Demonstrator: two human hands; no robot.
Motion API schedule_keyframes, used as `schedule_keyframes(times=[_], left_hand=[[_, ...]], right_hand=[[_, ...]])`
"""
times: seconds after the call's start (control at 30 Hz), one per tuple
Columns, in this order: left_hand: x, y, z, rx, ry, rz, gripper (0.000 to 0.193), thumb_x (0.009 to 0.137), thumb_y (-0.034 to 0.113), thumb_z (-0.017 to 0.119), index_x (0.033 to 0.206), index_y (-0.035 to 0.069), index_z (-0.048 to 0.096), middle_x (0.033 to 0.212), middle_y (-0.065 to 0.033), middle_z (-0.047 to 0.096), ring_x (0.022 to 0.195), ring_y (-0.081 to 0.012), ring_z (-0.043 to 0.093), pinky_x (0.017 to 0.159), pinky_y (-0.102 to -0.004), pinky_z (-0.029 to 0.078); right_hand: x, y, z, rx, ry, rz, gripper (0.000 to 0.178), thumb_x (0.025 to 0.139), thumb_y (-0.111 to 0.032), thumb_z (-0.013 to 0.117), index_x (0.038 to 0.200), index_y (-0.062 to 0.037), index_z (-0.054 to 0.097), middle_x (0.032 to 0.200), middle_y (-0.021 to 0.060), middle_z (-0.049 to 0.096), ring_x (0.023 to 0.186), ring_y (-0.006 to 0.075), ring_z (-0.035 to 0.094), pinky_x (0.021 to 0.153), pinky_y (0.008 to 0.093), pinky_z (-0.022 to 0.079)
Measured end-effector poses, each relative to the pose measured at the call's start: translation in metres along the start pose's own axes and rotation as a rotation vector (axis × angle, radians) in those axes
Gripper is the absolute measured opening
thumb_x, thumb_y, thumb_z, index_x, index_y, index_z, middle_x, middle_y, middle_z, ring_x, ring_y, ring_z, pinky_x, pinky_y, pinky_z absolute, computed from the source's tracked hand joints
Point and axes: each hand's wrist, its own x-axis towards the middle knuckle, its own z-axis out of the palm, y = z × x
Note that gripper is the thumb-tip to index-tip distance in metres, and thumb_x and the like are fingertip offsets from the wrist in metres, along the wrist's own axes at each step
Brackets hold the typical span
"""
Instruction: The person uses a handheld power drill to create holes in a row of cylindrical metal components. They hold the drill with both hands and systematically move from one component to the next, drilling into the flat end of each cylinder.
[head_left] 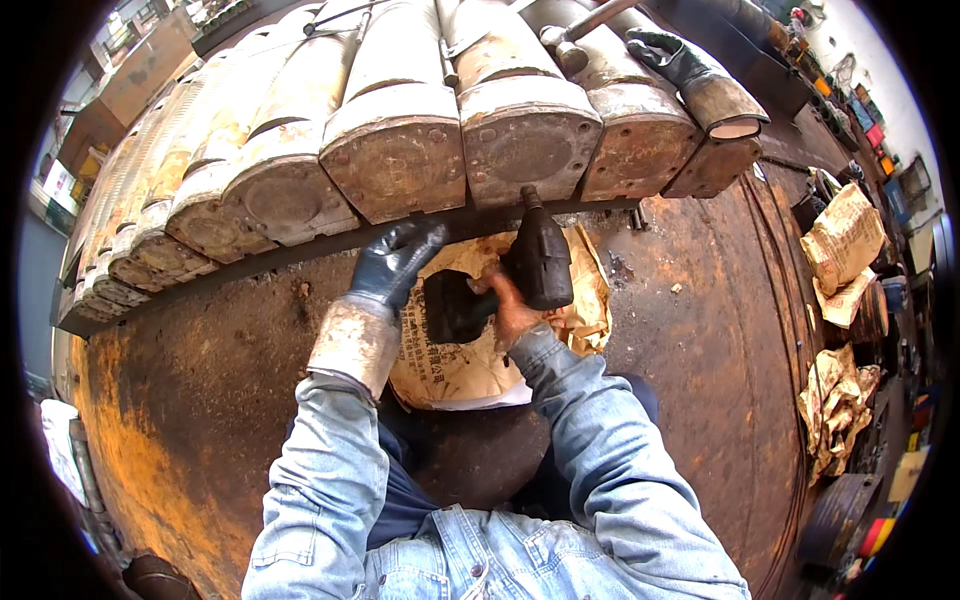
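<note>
My bare right hand (513, 312) is wrapped round the handle of a black cordless impact wrench (543, 262). The wrench's nose points away from me, over the face of a grey-brown metal block (530, 145); whether it touches a bolt there cannot be made out. My left hand (393, 262) wears a dark coated glove with a stained pale cuff. Its fingers are curled just below the neighbouring block (395, 155), and anything between them is hidden. Under both hands lies a crumpled brown paper sack (430, 375).
Ribbed, round-backed metal blocks stand in a curved row on a dark rail (300, 255). On top rest a hammer (567, 48), a loose dark glove (690, 70) and thin rods. Crumpled paper (838, 405) and cables lie at right on the rusty steel floor (700, 330).
</note>
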Motion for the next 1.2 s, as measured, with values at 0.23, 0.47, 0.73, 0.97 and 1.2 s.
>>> schedule_keyframes(times=[0.23, 0.47, 0.73, 0.97, 1.2], left_hand=[[-0.009, 0.009, -0.007, -0.104, -0.029, 0.069, 0.03, 0.087, 0.025, 0.079, 0.11, 0.006, 0.072, 0.102, -0.002, 0.071, 0.093, -0.0102, 0.063, 0.082, -0.0275, 0.05], [-0.013, 0.003, -0.023, -0.042, -0.019, 0.092, 0.03, 0.086, 0.027, 0.08, 0.108, 0.008, 0.073, 0.097, 0.0002, 0.071, 0.086, -0.0073, 0.061, 0.072, -0.026, 0.048], [-0.019, 0.009, -0.03, -0.025, -0.017, 0.117, 0.032, 0.085, 0.031, 0.081, 0.107, 0.009, 0.073, 0.094, -0.0008, 0.071, 0.08, -0.0075, 0.059, 0.065, -0.0251, 0.045], [-0.02, 0.014, -0.031, 0.034, -0.011, 0.059, 0.033, 0.086, 0.028, 0.08, 0.11, 0.008, 0.072, 0.101, -0.0027, 0.071, 0.091, -0.0105, 0.063, 0.074, -0.0272, 0.048], [-0.023, 0.013, -0.026, -0.047, -0.019, 0.068, 0.03, 0.087, 0.021, 0.079, 0.111, 0.005, 0.072, 0.104, -0.0043, 0.072, 0.096, -0.0139, 0.065, 0.087, -0.03, 0.051]], right_hand=[[0.004, 0.006, -0.013, -0.291, -0.07, -0.101, 0.013, 0.082, -0.016, 0.067, 0.092, -0.0077, 0.066, 0.088, 0.0034, 0.066, 0.083, 0.0199, 0.062, 0.081, 0.0361, 0.049], [0.0, 0.01, -0.001, -0.282, -0.076, -0.329, 0.025, 0.073, -0.011, 0.07, 0.097, -0.0125, 0.066, 0.1, 0.0087, 0.065, 0.1, 0.0283, 0.062, 0.091, 0.0371, 0.049], [0.007, -0.012, 0.004, 0.715, 0.184, 0.415, 0.011, 0.079, -0.013, 0.068, 0.083, -0.0042, 0.063, 0.075, 0.0041, 0.059, 0.071, 0.0184, 0.057, 0.071, 0.0343, 0.05], [0.006, -0.028, 0.015, 1.049, 0.094, 0.572, 0.016, 0.085, -0.016, 0.067, 0.094, -0.0063, 0.058, 0.077, 0.0035, 0.054, 0.075, 0.018, 0.053, 0.078, 0.0354, 0.048], [0.009, -0.035, 0.01, 1.176, 0.027, 0.601, 0.011, 0.086, -0.015, 0.063, 0.092, -0.007, 0.058, 0.079, 0.0035, 0.053, 0.074, 0.0182, 0.052, 0.078, 0.0358, 0.046]])
